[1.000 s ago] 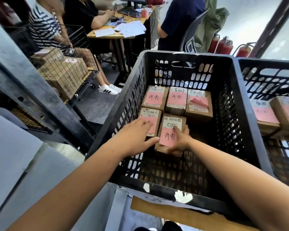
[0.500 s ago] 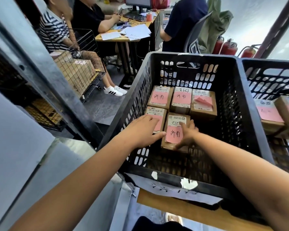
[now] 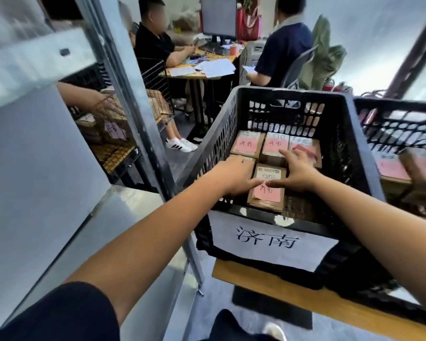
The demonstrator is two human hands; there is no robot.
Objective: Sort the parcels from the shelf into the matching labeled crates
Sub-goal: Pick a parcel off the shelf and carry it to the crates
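Observation:
A black slotted crate [image 3: 288, 92] carries a white paper label [image 3: 268, 242] with handwritten characters on its front wall. Inside lie several brown parcels with pink notes, among them a back-row parcel [image 3: 247, 145] and a front parcel [image 3: 268, 193]. My left hand [image 3: 236, 175] rests flat on the front-left parcel, which it mostly hides, and its thumb reaches onto the front parcel. My right hand [image 3: 299, 168] lies with straight spread fingers over the parcels behind, its thumb touching the front parcel's top.
A second black crate [image 3: 391, 124] with pink-noted parcels stands to the right, both on a wooden board [image 3: 268, 281]. A grey metal shelf [image 3: 47, 180] fills the left. Another person's hand [image 3: 103, 104] reaches among parcels in a wire basket. People sit at a desk behind.
The view has pulled back and up, so the crate's front label shows. My right hand slid from the front parcel's right side to its far edge. Another person's hand appeared at the left.

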